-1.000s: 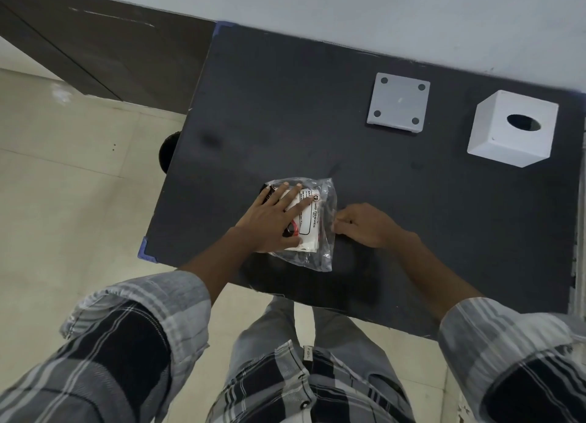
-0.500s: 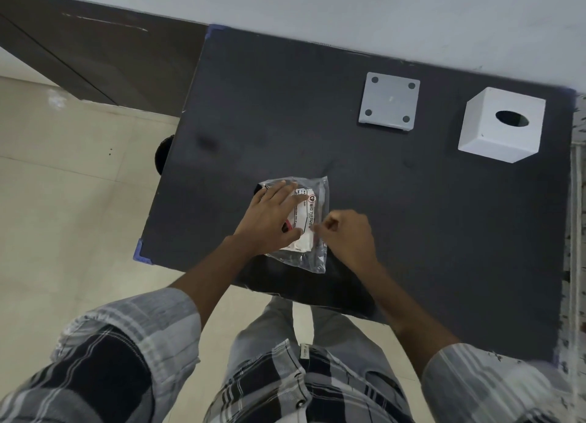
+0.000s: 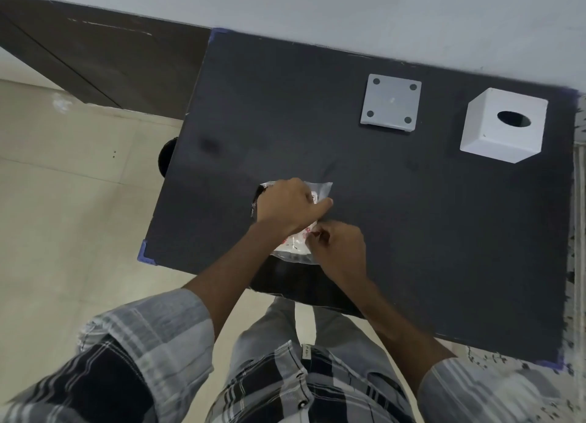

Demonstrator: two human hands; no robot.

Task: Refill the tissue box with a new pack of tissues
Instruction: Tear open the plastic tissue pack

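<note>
A clear plastic tissue pack (image 3: 295,248) with red and white print lies near the front edge of the black table (image 3: 412,232). My left hand (image 3: 290,205) is closed over the top of the pack, covering most of it. My right hand (image 3: 341,248) pinches the wrapper at the pack's right side, fingertips touching my left hand. The white cube tissue box (image 3: 504,126) with an oval hole stands at the back right. Its flat grey base plate (image 3: 391,103) lies to the left of it.
A white wall runs along the table's far edge. Beige tiled floor (image 3: 63,200) lies to the left, with a dark wooden panel (image 3: 111,64) at the back left. Blue tape marks the table corners. A round dark object (image 3: 166,156) pokes out at the table's left edge.
My left hand went from lying flat with spread fingers to gripping the pack. My right hand slid left from beside the pack onto its wrapper and now pinches it.
</note>
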